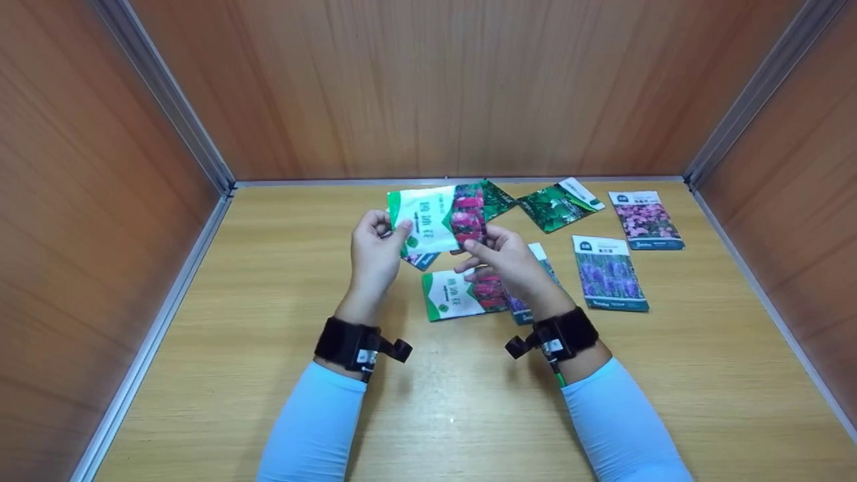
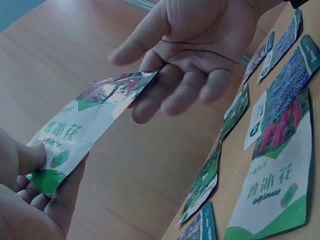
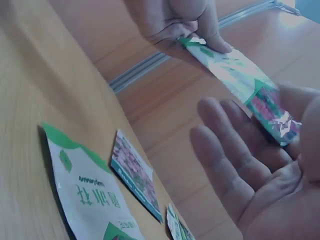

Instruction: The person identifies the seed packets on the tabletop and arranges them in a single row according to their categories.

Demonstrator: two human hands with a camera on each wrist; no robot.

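My left hand [image 1: 395, 231] pinches the left end of a white and green seed packet [image 1: 438, 217] with pink flowers, held above the wooden table [image 1: 268, 348]. In the left wrist view the thumb [image 2: 30, 155] lies on top of the packet [image 2: 85, 125], with the fingers beneath. My right hand [image 1: 472, 251] is flat, palm up, and its straight fingers [image 3: 225, 135] touch the packet's [image 3: 240, 85] flowered end from below. The right thumb stays off it. A matching packet [image 1: 462, 294] lies on the table just under both hands.
Several more seed packets lie flat on the table: a lavender one [image 1: 609, 273], a pink-flower one [image 1: 646, 219], a green one [image 1: 559, 204] and others partly hidden under the hands. Wooden walls [image 1: 435, 87] enclose the table on three sides.
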